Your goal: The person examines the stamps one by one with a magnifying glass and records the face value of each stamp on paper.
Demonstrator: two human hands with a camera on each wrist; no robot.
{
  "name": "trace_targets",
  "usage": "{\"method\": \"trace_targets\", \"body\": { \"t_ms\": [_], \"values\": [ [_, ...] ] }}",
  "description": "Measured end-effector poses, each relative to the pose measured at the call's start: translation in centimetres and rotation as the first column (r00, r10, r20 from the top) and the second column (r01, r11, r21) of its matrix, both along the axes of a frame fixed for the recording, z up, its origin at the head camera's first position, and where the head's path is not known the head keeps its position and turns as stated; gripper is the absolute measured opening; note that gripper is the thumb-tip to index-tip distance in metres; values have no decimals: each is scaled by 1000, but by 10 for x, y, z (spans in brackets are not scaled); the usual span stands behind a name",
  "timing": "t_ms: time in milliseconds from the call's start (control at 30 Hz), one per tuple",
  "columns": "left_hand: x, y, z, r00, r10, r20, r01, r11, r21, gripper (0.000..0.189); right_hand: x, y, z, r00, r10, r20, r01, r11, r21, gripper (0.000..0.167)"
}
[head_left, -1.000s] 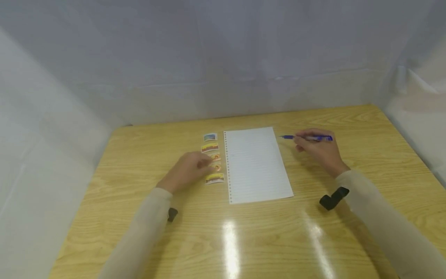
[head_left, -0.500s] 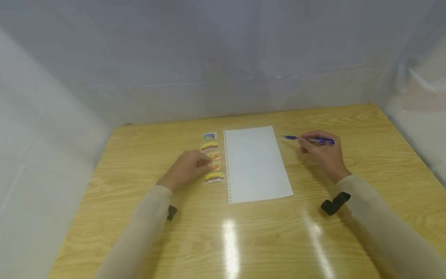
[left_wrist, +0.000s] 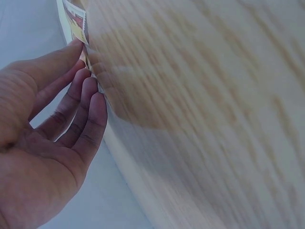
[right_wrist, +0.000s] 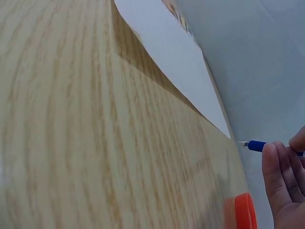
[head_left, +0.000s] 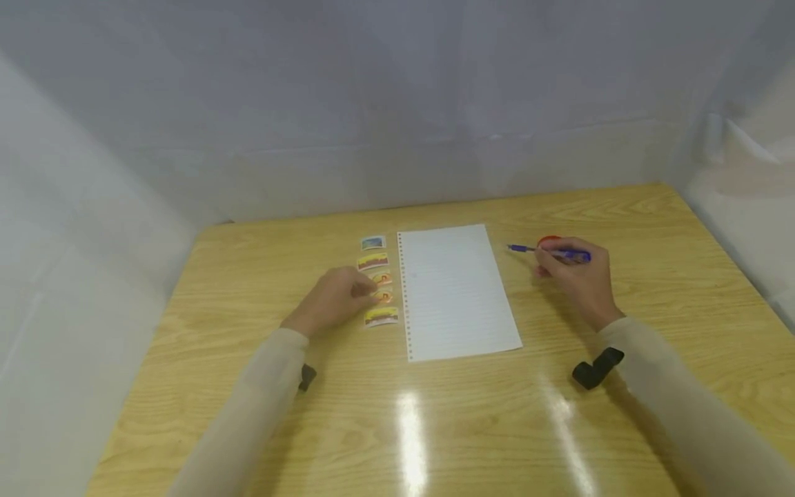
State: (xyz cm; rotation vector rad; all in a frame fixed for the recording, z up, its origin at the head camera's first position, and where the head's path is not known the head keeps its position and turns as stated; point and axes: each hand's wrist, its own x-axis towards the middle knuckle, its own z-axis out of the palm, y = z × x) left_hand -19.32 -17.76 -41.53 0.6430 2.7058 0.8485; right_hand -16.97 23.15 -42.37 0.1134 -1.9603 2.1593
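Observation:
A blue pen (head_left: 577,256) is pinched in my right hand (head_left: 580,279), right of the sheet of lined paper (head_left: 459,293). Its tip, also in the right wrist view beside the blue grip (right_wrist: 256,145), points left and is apart from the paper. Left of the sheet lie several small printed stamps in a column, among them a blue one (head_left: 373,243) and a yellow one (head_left: 381,317). My left hand (head_left: 332,300) rests by the middle stamps, its thumb and forefinger over their left ends with a gap between. In the left wrist view the thumb tip meets a stamp (left_wrist: 76,21).
A round red-orange object (right_wrist: 245,211) sits on the wooden table (head_left: 348,428); its kind is unclear. In the head view only its red edge (head_left: 548,240) shows behind the right hand. A pale cloth (head_left: 397,103) hangs beyond the table's far edge.
My right hand has shifted slightly right with the pen, whose tip is farther from the paper. The red edge behind that hand has come into sight. My left hand has hardly moved.

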Motion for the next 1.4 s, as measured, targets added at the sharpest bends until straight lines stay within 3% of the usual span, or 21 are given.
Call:
{"method": "trace_targets", "body": {
  "t_ms": [267, 467, 800, 1033, 1167, 1400],
  "values": [
    [-1, 0, -2, 1000, 17, -10, -17, 1000, -7, 21, 3, -1, -2, 996, -60, 65, 60, 998, 2, 32],
    [0, 1, -1, 1000, 20, 1, -20, 1000, -6, 22, 4, -2, -7, 994, -88, 59, 89, 996, 1, 26],
    [1, 1, 2, 1000, 23, 15, -23, 1000, -5, 23, 6, -2, -13, 996, -72, 55, 75, 996, -57, 21],
    [0, 2, 2, 1000, 12, -8, -12, 1000, -26, 24, 8, -2, -16, 992, -114, 46, 111, 992, 56, 23],
    [0, 3, 3, 1000, 12, -10, -12, 999, -31, 24, 10, -1, -17, 985, -173, 27, 163, 962, 217, 25],
    [3, 3, 7, 1000, 14, -14, -14, 1000, -24, 23, 12, 3, -21, 966, -252, -61, 252, 854, 456, 19]
  ]
}}
